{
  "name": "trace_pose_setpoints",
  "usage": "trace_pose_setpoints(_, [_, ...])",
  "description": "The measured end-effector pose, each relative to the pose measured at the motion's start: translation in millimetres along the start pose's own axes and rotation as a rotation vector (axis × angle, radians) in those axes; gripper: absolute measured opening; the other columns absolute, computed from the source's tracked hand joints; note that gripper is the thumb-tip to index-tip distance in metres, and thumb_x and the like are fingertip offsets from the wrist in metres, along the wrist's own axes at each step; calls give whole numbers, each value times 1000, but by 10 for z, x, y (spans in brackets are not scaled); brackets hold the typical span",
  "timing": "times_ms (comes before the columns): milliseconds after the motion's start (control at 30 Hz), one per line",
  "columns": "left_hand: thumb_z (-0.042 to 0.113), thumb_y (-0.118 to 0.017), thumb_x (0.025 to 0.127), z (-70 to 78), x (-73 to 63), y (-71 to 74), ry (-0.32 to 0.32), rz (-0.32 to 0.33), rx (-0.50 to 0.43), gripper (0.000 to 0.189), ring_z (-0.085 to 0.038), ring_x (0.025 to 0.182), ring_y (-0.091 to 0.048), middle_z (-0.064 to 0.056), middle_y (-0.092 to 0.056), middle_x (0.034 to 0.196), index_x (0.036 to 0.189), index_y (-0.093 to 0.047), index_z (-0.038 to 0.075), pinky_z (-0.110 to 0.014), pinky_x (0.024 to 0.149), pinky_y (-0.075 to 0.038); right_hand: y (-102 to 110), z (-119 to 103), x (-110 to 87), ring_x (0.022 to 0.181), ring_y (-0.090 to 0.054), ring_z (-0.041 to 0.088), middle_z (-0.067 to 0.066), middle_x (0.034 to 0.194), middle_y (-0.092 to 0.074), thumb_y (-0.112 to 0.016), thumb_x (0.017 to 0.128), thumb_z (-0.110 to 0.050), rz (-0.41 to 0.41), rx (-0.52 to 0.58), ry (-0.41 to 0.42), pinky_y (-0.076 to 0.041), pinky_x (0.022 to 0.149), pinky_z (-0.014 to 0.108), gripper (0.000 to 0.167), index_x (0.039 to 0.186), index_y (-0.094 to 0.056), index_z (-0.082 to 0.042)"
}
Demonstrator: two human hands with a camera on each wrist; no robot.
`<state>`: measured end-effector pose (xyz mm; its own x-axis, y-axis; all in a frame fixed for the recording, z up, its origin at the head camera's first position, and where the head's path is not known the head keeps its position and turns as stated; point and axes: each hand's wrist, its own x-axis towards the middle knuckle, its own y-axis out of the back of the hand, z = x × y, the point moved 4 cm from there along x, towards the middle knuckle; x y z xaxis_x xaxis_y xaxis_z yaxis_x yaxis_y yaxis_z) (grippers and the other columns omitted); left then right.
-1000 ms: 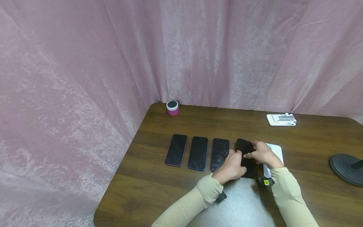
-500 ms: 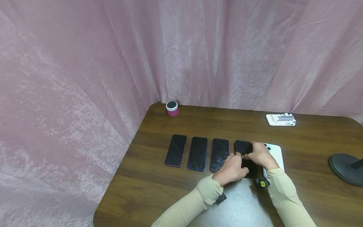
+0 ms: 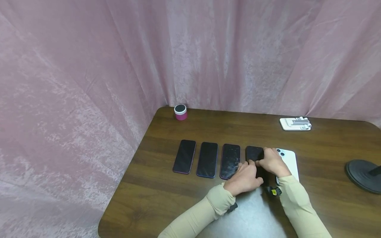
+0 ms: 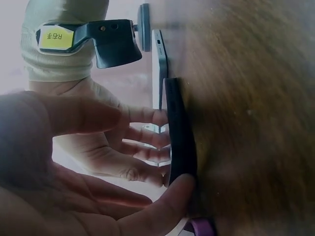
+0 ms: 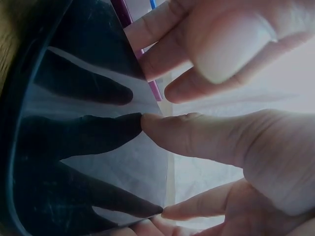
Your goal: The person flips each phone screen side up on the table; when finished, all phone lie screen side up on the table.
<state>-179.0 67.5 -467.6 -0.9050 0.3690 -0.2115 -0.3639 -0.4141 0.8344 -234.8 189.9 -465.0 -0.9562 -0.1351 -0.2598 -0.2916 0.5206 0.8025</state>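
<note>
A black phone (image 3: 254,152), screen up, lies fourth in a row on the wooden table, with both hands over it. My left hand (image 3: 243,178) is at its left side; in the left wrist view a fingertip touches the near end of the phone (image 4: 179,132). My right hand (image 3: 274,162) spans the right part of it. In the right wrist view, thumb and a fingertip touch the glossy screen (image 5: 98,44), which mirrors them. Just right of it a white phone (image 3: 291,162) lies back up, partly behind the right hand. To the left is a cracked-looking dark phone (image 3: 230,157).
Two more dark phones (image 3: 207,159) (image 3: 185,156) continue the row leftward. A pink jar (image 3: 181,113) stands at the back left corner, and a folded white stand (image 3: 295,124) at the back right. A round black base (image 3: 362,176) sits at the right. Pink curtain hangs behind.
The black phone has shifted slightly left, toward the cracked-looking one, and stands straighter. My right hand has moved slightly left with it, uncovering the white phone's cameras.
</note>
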Motion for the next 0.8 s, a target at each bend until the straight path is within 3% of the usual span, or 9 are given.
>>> trace_pose_setpoints(133, [32,-65,95,20,-8,0,-50,-2,34,69,-23,140,-42,-16,-48,150,148,-43,-7,-34,114,-32,3,-11,-11,94,-50,44,36,109,-49,-72,84,-11,5,-2,-7,-48,81,57,54,119,-50,24])
trace_pose_setpoints(400, [32,-64,95,20,-3,7,-84,-4,68,68,-22,138,-44,-17,-50,147,147,-44,-8,-34,114,-31,-8,-17,-8,97,-49,45,38,111,-48,-71,85,-13,16,-31,-12,-46,86,59,53,117,-51,24])
trace_pose_setpoints(533, [33,-63,96,18,6,1,-64,-16,58,70,-24,141,-40,-17,-47,150,149,-41,-6,-35,114,-30,-4,-17,-1,102,-49,47,40,115,-48,-70,87,-13,17,-44,-20,-45,90,61,55,120,-49,25])
trace_pose_setpoints(700, [34,-64,96,3,-24,-14,9,-49,-39,71,-32,147,-29,-15,-35,158,155,-38,3,-39,114,-33,37,-14,-39,113,-49,53,45,127,-47,-67,92,-19,31,-42,-5,-43,95,64,61,129,-45,25])
trace_pose_setpoints(800, [35,-67,95,-22,-15,20,20,-45,-62,67,-32,144,-34,-14,-35,157,153,-43,9,-39,109,-40,96,-16,-34,115,-51,56,44,128,-51,-64,96,-21,84,5,43,-44,93,65,60,133,-45,23])
